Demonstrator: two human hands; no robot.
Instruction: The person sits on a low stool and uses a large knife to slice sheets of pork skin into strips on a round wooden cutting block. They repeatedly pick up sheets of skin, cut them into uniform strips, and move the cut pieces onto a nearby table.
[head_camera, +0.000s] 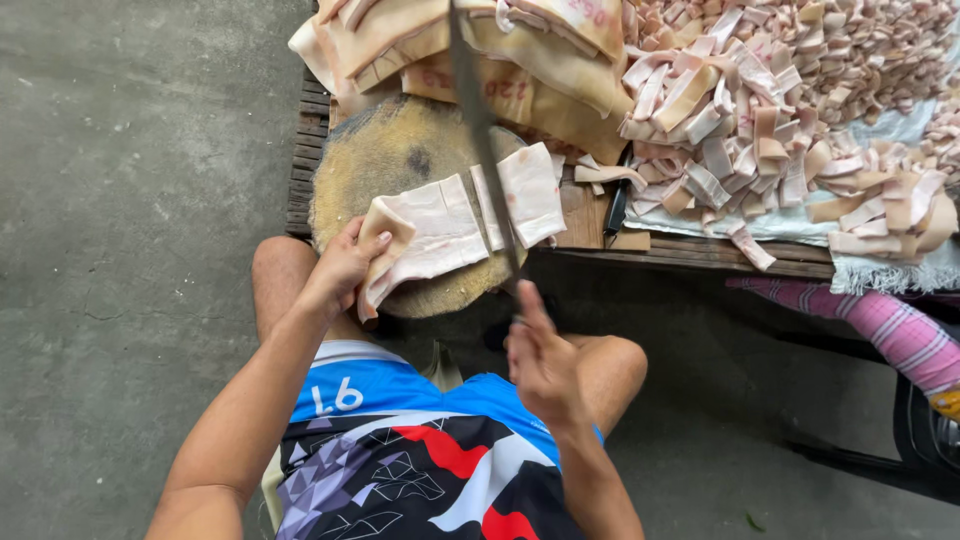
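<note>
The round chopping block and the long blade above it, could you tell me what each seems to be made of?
The chopping block looks like a thick slice of raw wood: yellowish, rough, with a dark worn centre. The blade, held in the right hand, seems to be dull grey metal, thin and blurred. The left hand grips a pale slab of pork skin, soft and folding at its edge.

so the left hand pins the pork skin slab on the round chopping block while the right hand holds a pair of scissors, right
Not quite. In the head view the right hand holds a long knife, not scissors. The left hand does pin the pork skin slab on the round chopping block.
</note>
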